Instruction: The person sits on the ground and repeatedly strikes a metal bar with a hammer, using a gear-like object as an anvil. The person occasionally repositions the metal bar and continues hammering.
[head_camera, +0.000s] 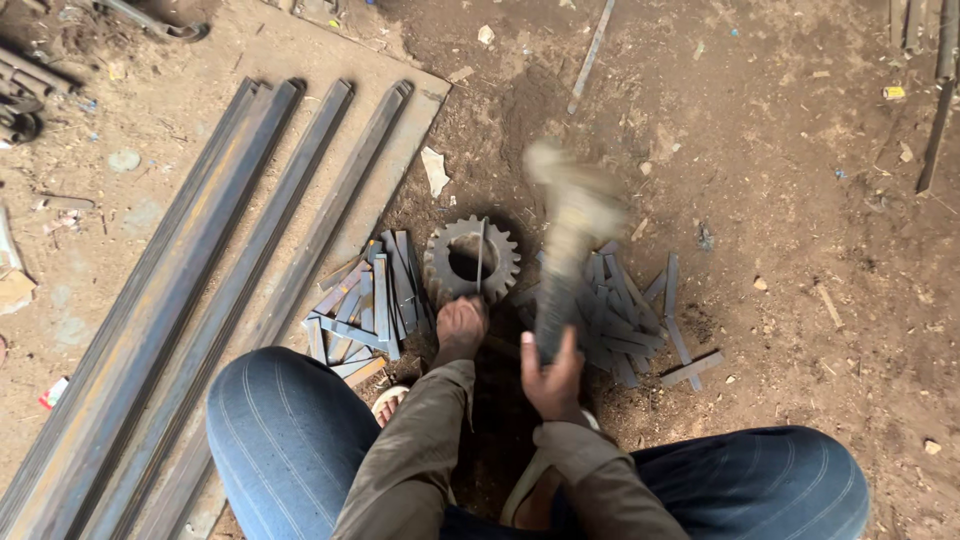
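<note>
- My right hand (552, 375) is wrapped around the lower end of a grey metal hammer with a long ribbed handle (560, 290); the fingers are curled tight about the handle, thumb across it.
- The hammer's head is blurred, up and slightly to the right of a round, rusty steel gear wheel with teeth around its rim (471, 259), which lies flat on the brown dirt floor (780, 200).
- My left hand (461, 328) sits at the near edge of the gear wheel, fingers bunched together and pointed down; they seem to steady a thin flat grey metal strip (481, 255) that stands on edge across the wheel's hole, though I cannot tell exactly how they pinch it.
- The strip is just ahead of my left fingers and to the left of the hammer handle.
- A heap of short grey flat metal pieces (365, 305) lies left of the wheel; a second heap of the same pieces (630, 320) lies right of it, behind the hammer.
- Long rusty steel angle bars (200, 290) stretch diagonally along my left side on a pale board.
- My knees in blue jeans frame both forearms.
</note>
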